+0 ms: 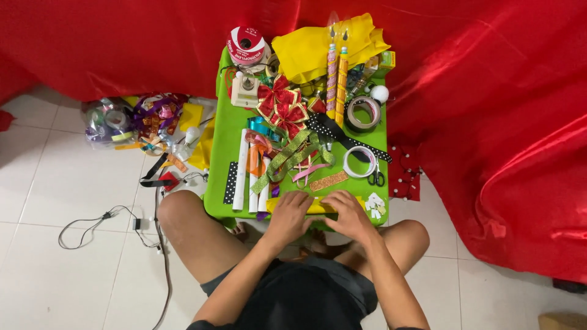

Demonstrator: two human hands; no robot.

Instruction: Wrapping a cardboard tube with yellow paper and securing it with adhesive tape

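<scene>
Here, at the near edge of the green tabletop [223, 183], I see both hands laid flat over a yellow strip [318, 206] that runs along that edge. The left hand [290, 211] covers its left part, the right hand [345, 211] its right part; fingers lie pressed down on it, and whether either grip pinches it I cannot tell. The strip looks like flat yellow paper or ribbon, showing only between and beside the hands.

Just right of the right hand lie small white pieces [375, 205]. Just beyond the hands sit an orange glitter strip [328, 180], a pink ribbon [307, 172] and green glitter ribbons [287, 157] crossing white rolls [243, 171]. A white ring of tape [361, 162] and scissors [376, 177] lie to the right.

Farther on are red bows [281, 107], a black dotted ribbon [336, 131], a grey tape roll [363, 114], two patterned sticks [336, 82], yellow cloth [324, 43] and a red ribbon spool [247, 46]. Red fabric [489, 91] hangs behind. On the floor to the left lies a heap of ribbons [140, 122] and a cable [92, 223].
</scene>
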